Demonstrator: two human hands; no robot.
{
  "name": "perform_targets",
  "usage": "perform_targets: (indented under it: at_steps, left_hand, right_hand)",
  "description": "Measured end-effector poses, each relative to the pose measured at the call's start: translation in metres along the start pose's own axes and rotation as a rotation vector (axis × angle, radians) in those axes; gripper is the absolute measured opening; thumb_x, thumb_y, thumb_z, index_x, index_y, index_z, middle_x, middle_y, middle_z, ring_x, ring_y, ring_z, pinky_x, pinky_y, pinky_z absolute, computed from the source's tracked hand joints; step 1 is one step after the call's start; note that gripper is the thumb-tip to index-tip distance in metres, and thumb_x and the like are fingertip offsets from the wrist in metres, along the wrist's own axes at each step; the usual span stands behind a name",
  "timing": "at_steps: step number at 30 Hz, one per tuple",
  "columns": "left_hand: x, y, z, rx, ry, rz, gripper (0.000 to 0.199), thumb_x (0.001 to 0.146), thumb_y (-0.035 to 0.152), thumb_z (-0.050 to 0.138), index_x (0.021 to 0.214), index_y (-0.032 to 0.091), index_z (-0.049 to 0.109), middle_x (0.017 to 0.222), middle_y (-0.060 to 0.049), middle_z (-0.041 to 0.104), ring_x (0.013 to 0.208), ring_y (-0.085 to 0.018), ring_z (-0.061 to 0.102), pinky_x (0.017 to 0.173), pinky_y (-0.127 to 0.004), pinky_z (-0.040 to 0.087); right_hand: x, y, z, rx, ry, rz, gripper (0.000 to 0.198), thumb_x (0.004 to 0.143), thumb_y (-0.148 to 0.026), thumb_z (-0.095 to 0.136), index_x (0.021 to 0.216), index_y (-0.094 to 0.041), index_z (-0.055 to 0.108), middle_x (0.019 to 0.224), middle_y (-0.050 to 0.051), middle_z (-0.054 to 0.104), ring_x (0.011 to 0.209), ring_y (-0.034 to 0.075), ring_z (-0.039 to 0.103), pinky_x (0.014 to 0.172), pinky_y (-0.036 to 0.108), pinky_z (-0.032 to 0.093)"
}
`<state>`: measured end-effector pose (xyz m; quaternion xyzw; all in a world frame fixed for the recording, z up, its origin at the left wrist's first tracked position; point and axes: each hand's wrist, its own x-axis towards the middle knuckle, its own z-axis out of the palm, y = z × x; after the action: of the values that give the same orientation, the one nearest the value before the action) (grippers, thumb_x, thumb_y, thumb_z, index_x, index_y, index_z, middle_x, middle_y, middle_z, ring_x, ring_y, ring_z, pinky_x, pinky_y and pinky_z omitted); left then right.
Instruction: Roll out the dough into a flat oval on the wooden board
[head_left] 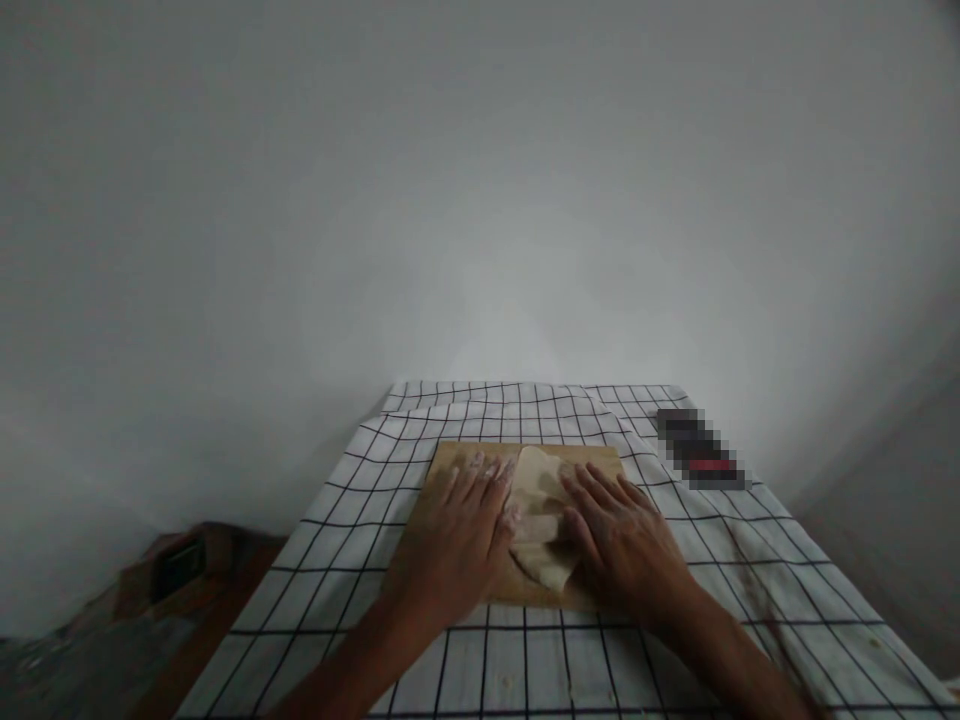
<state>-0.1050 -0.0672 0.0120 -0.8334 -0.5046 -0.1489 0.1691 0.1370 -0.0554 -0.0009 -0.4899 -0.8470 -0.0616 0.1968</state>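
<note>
A flat, uneven sheet of pale dough (538,475) lies on a wooden board (480,592). Across the dough runs a short, light rolling pin (541,528), only its middle showing between my hands. My left hand (469,530) lies palm down over the pin's left end, fingers stretched forward and dusted with flour. Over the right end rests my right hand (626,535), also palm down, its fingers extended and slightly spread toward the dough's right side. Both hands look open and flat rather than wrapped round the pin, whose ends they hide.
The board stands on a table with a white, black-checked cloth (345,545). A pixelated dark object (697,450) lies at the table's right edge. A pale wall (480,200) rises behind. On the floor at left is a brown box (176,570).
</note>
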Motion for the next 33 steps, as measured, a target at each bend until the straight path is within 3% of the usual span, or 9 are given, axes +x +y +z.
perform_targets:
  at_steps: [5,8,12,16,19,23,29,33]
  left_hand:
    - [-0.001,-0.001,0.004,-0.023,0.026,0.004,0.051,0.103,0.033,0.041,0.151,0.018,0.045,0.155,-0.011,0.049,0.147,-0.031,0.040,0.118,-0.055,0.038]
    - [0.027,-0.014,0.015,-0.044,0.018,0.000,0.048,0.103,0.032,0.042,0.147,0.017,0.049,0.150,-0.012,0.054,0.146,-0.031,0.041,0.118,-0.056,0.038]
    - [0.075,-0.033,0.035,-0.070,-0.009,-0.017,0.046,0.104,0.033,0.041,0.146,0.015,0.049,0.150,-0.014,0.054,0.146,-0.032,0.041,0.119,-0.056,0.034]
    - [0.111,-0.050,0.060,-0.091,-0.049,-0.018,0.040,0.106,0.031,0.039,0.141,0.021,0.054,0.151,-0.013,0.053,0.147,-0.034,0.039,0.117,-0.062,0.033]
    - [0.122,-0.059,0.074,-0.100,-0.068,0.003,0.038,0.105,0.028,0.039,0.137,0.021,0.058,0.148,-0.015,0.056,0.144,-0.037,0.042,0.113,-0.066,0.036]
    - [0.112,-0.059,0.077,-0.098,-0.071,0.056,0.034,0.103,0.026,0.045,0.133,0.025,0.061,0.153,-0.010,0.051,0.145,-0.038,0.041,0.114,-0.066,0.035]
    - [0.080,-0.046,0.059,-0.084,-0.022,0.020,0.044,0.105,0.033,0.039,0.145,0.019,0.050,0.152,-0.014,0.052,0.144,-0.034,0.043,0.115,-0.061,0.038]
    - [0.049,-0.039,0.041,-0.055,-0.011,0.083,0.048,0.104,0.034,0.038,0.149,0.018,0.046,0.153,-0.013,0.051,0.146,-0.031,0.041,0.118,-0.055,0.036]
  right_hand:
    - [-0.001,0.000,0.000,0.012,0.008,-0.029,0.048,0.107,-0.038,0.036,0.150,-0.019,0.048,0.157,0.010,0.046,0.147,0.029,0.038,0.119,0.053,0.035]
    - [0.018,0.005,-0.001,0.029,-0.015,0.047,0.047,0.108,-0.038,0.032,0.146,-0.019,0.052,0.150,0.010,0.054,0.143,0.027,0.045,0.117,0.049,0.038]
    - [0.052,0.018,0.002,0.005,-0.052,0.115,0.040,0.108,-0.032,0.032,0.124,-0.019,0.066,0.139,0.012,0.063,0.137,0.023,0.052,0.113,0.041,0.042]
    - [0.083,0.036,0.008,-0.070,-0.055,0.238,0.040,0.108,-0.034,0.030,0.122,-0.018,0.065,0.140,0.015,0.061,0.135,0.026,0.053,0.111,0.043,0.042]
    - [0.094,0.047,0.012,-0.096,-0.152,0.173,0.034,0.106,-0.026,0.036,0.124,-0.018,0.064,0.136,0.014,0.063,0.134,0.026,0.053,0.110,0.040,0.043]
    - [0.083,0.044,0.013,-0.082,-0.237,0.106,0.030,0.102,-0.021,0.043,0.120,-0.020,0.067,0.129,0.012,0.067,0.129,0.024,0.056,0.108,0.037,0.044]
    - [0.047,0.007,0.001,-0.087,-0.151,0.286,0.048,0.104,-0.031,0.033,0.145,-0.012,0.051,0.152,0.020,0.049,0.144,0.032,0.042,0.109,0.053,0.044]
    - [0.016,-0.018,-0.004,-0.055,-0.121,0.220,0.050,0.106,-0.034,0.029,0.146,-0.015,0.051,0.153,0.015,0.049,0.147,0.033,0.038,0.113,0.058,0.039]
